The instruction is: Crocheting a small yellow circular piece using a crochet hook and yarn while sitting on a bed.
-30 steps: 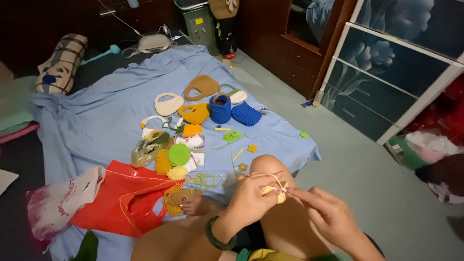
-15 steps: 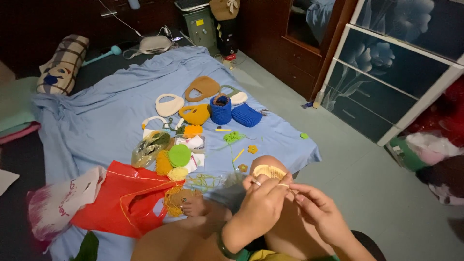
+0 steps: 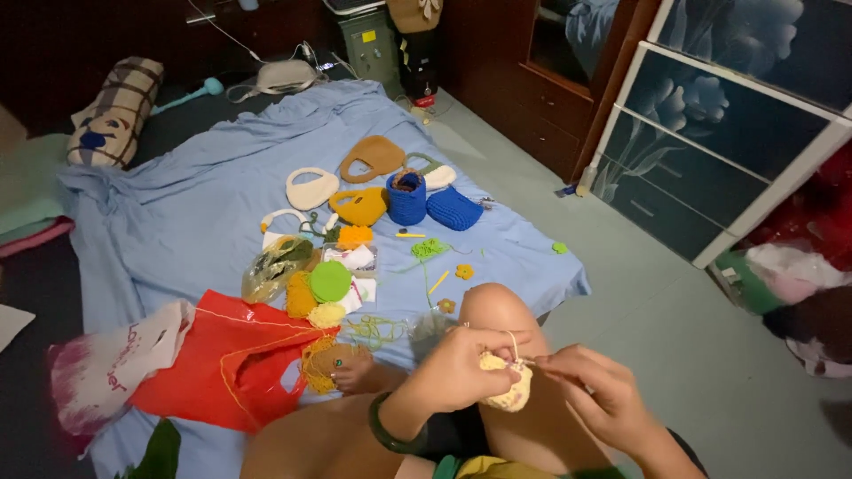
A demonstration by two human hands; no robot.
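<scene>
1. Hands meet low in the frame, right of centre, above a bent bare knee (image 3: 497,310).
2. Left hand (image 3: 461,368) is curled shut around a small pale yellow crochet piece (image 3: 508,388), its fingers wrapped over the top and the wrist angled up from the lower middle; a dark green bangle (image 3: 388,426) circles that wrist.
3. Right hand (image 3: 596,395) comes in from the lower right, fingers bent and pinched together at the edge of the crochet piece; what it pinches is too small to tell, though a thin pale strand (image 3: 513,341) loops up just above the piece.
4. Crochet piece hangs between the two hands, just in front of the thigh, touching the left palm.
5. Blue sheet (image 3: 177,231) is spread on the floor across the middle of the frame.
6. On the sheet, at upper centre, lie a tan bag (image 3: 373,158), a cream bag (image 3: 312,188), a mustard bag (image 3: 359,207) and two blue crocheted pieces (image 3: 430,204), close together.
7. Left of the knee sit a green disc (image 3: 330,281), yellow yarn (image 3: 302,297) and a clear plastic bag (image 3: 275,266).
8. Red plastic bag (image 3: 222,364) lies at lower left, beside a white one (image 3: 106,372).
9. Checked pillow (image 3: 114,111) rests at upper left, and a dark cabinet with flower panels (image 3: 728,106) fills the upper right.
</scene>
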